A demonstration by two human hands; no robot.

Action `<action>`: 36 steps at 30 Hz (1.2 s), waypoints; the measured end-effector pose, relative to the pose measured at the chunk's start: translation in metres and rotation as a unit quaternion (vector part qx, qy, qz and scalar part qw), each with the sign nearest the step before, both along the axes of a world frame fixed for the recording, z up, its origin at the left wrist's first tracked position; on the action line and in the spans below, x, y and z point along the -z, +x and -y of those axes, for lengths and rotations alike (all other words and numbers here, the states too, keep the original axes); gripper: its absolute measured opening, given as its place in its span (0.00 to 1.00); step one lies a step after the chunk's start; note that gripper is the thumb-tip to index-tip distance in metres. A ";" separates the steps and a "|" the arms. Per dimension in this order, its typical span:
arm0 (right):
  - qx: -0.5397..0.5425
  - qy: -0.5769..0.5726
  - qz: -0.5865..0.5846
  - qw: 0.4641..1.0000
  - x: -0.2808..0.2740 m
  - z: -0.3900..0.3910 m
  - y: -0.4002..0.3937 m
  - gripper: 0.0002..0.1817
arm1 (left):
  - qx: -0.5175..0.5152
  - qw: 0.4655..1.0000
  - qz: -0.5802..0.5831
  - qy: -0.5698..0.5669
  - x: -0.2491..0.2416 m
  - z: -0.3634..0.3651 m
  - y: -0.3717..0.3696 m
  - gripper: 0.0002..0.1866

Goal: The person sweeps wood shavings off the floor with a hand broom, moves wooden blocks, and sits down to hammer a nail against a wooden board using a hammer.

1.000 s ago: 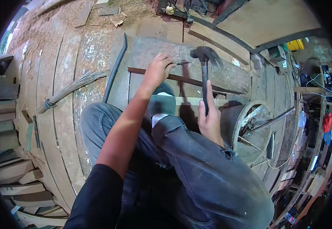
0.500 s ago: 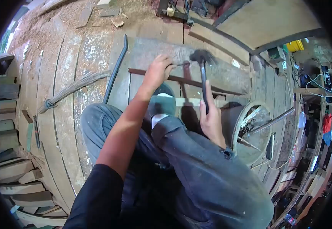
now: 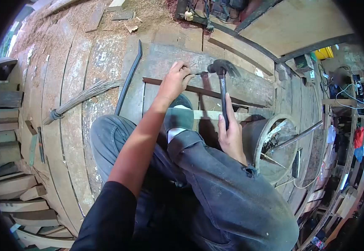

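My left hand (image 3: pixel 177 79) is closed over the near part of a worn grey board (image 3: pixel 240 79). Its fingers pinch a thin dark piece, like a nail (image 3: pixel 200 73), that points right toward the hammer. My right hand (image 3: pixel 231 136) is wrapped round the dark handle of a claw hammer (image 3: pixel 223 90). The hammer's head is at the right end of the thin piece; whether they touch is unclear. A foot in a dark sandal (image 3: pixel 181 116) rests just below the board.
A dark pry bar (image 3: pixel 129 79) and a bundled stick broom (image 3: pixel 85 97) lie left on the plank floor. At right stands a round bucket (image 3: pixel 259 146) with metal rods in it. Wood pieces (image 3: pixel 12 188) are stacked far left; sawdust (image 3: pixel 64 25) covers the top left.
The view has shifted slightly. Both hands keep nearly the same pose, with the thin piece and the hammer still in them.
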State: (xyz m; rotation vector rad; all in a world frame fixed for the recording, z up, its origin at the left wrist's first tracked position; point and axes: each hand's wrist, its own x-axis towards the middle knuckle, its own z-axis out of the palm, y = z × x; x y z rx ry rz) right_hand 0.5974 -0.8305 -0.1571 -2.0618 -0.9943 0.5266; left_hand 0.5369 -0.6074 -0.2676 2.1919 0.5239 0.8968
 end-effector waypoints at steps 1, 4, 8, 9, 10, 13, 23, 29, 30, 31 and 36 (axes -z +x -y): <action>-0.001 0.000 -0.001 1.000 0.003 0.000 0.000 0.30 | -0.001 1.000 -0.001 0.000 0.000 -0.001 -0.001 0.07; -0.031 -0.022 -0.035 0.999 0.007 0.002 0.000 0.34 | 0.011 1.000 -0.004 0.011 0.002 -0.003 -0.004 0.07; -0.030 -0.038 -0.050 0.998 0.008 0.001 -0.005 0.30 | 0.011 1.000 -0.014 -0.005 0.002 -0.007 -0.004 0.07; -0.029 -0.046 -0.047 0.997 0.006 0.000 -0.005 0.31 | 0.012 1.000 -0.019 -0.021 0.001 -0.007 -0.005 0.07; -0.027 -0.055 -0.043 0.997 0.005 -0.001 -0.006 0.31 | 0.012 0.999 -0.024 -0.038 0.000 -0.008 -0.005 0.07; -0.020 -0.035 -0.032 0.999 0.000 -0.008 -0.007 0.34 | 0.014 0.999 -0.009 -0.036 0.000 -0.009 -0.005 0.08; -0.034 -0.034 0.048 0.998 -0.002 -0.013 -0.011 0.34 | 0.020 1.000 -0.013 -0.013 0.006 -0.012 -0.003 0.07; -0.004 -0.036 -0.030 0.999 -0.021 -0.018 -0.012 0.32 | 0.021 0.999 -0.012 -0.026 0.003 -0.011 -0.003 0.07; -0.004 -0.023 -0.027 0.999 -0.023 -0.018 -0.012 0.32 | 0.022 1.000 -0.006 -0.012 0.004 -0.011 -0.002 0.07; -0.003 -0.023 -0.025 0.999 -0.017 -0.016 -0.011 0.32 | 0.023 1.000 -0.004 -0.012 0.003 -0.011 -0.003 0.07; -0.045 -0.019 0.022 0.999 -0.009 -0.017 0.000 0.32 | 0.019 0.999 0.000 -0.030 0.001 -0.012 -0.002 0.07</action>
